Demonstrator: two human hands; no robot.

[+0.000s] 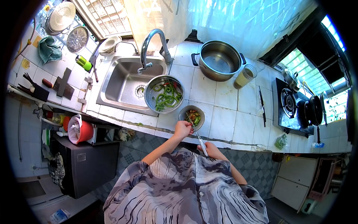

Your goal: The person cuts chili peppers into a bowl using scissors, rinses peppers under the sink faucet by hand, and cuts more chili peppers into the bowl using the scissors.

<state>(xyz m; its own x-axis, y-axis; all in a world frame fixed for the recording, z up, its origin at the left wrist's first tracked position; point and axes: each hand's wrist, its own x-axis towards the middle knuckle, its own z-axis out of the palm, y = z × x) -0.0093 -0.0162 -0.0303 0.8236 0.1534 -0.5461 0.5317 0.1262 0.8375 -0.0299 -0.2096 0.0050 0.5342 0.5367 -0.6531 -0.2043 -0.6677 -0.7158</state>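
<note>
My right hand (213,150) is wrapped round the pale handle of a slim knife (203,146), whose thin blade points up and left toward a small metal bowl (182,112). Chopped green and reddish-brown pieces (195,118) lie in that bowl. At the bowl's near rim, my left hand (183,129) is closed with its fingertips close to the blade; what it pinches is hidden. Just beyond, a metal colander (150,100) holds several long green peppers (167,98) and overlaps the sink's right front edge.
A steel sink (118,84) with a curved faucet (143,52) is on the left. Behind the bowl stand a large two-handled pot (219,61) and a glass with pale liquid (244,77). Dark chopsticks (262,106) lie before the gas stove (284,121). The counter's front edge runs beneath my hands.
</note>
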